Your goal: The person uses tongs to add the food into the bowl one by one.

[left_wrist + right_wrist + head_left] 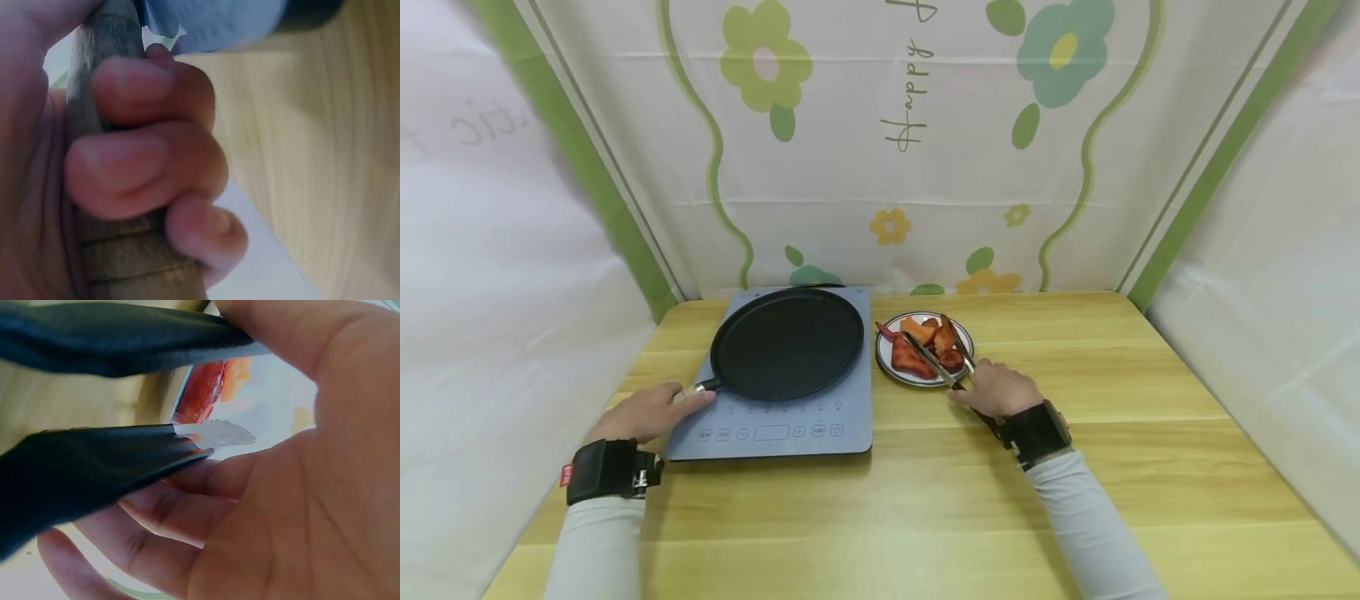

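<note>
My left hand grips the frying pan's wooden handle, fingers curled round it in the left wrist view. The flat black pan sits on a grey induction cooker. In my right hand is a pair of tongs with black grips, thumb on one arm and fingers on the other. The tongs' arms stand apart over a white plate of food pieces. A red-brown piece lies by the far arm's tip; whether it is pinched I cannot tell.
Flat red-brown meat, an orange piece and a red pepper-like piece share the plate. The cooker's touch panel faces me. A wooden table lies below, with a flowered curtain behind it.
</note>
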Demonstrator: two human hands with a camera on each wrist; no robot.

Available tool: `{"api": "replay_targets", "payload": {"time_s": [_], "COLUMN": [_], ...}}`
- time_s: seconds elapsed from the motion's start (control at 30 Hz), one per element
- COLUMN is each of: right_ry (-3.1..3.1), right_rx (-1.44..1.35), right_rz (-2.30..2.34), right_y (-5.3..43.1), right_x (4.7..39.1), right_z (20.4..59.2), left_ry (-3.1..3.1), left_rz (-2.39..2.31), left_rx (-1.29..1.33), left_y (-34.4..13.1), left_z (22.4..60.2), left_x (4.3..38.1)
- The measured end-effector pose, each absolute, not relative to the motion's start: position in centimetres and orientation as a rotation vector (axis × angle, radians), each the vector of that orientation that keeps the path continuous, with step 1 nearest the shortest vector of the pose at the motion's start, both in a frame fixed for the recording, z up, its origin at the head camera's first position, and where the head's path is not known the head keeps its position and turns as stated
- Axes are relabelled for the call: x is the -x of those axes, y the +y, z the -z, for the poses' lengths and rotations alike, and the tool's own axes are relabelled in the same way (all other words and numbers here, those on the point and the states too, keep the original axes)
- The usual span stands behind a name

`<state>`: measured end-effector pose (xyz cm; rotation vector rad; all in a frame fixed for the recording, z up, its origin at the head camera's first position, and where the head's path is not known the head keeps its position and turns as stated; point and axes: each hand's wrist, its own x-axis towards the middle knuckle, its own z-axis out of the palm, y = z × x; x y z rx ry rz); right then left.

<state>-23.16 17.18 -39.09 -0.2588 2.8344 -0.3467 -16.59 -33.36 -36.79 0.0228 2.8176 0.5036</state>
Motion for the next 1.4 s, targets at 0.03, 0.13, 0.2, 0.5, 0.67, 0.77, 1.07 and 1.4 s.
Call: {"api": "replay_targets", "payload": {"time_s": [0.03,0.13,0.2,0.5,0.67,0.77,1.07,1.4], "right_ry": [2.839,2.856,2.865,2.858,2.839,2.831,2.801,3.062], "right_rx": [0.25,0.249,0.248,0.251,0.258,0.269,0.418,0.587], "right_rz": [0.348,0.353,0.353,0.381,0.418,0.455,0.757,0.824], "right_y": [17.2,17.3,17.3,17.0,17.1,17.4,18.1,17.9], "right_x": [23.2,23.4,23.4,23.3,23.4,23.4,24.1,24.7], "right_z": [39.2,39.4,39.5,39.8,39.7,39.4,38.7,38.0], "left_ry": [2.817,2.803,2.783,2.758,2.768,2.775,2.774,2.779], "left_rz": [-0.506,-0.518,-0.548,-0.609,-0.612,-0.615,-0.646,-0.724], "left_rx": [-0.032,-0.044,-0.035,-0.004,-0.003,-0.007,-0.008,-0.036], "left_y": [-33.4,-33.4,-33.4,-33.8,-33.9,-33.9,-33.9,-33.8], "left_z": [36.7,36.4,36.3,36.8,37.0,36.9,36.9,37.0], "left_x": [16.7,17.0,17.0,16.4,16.1,16.2,16.5,16.4]}}
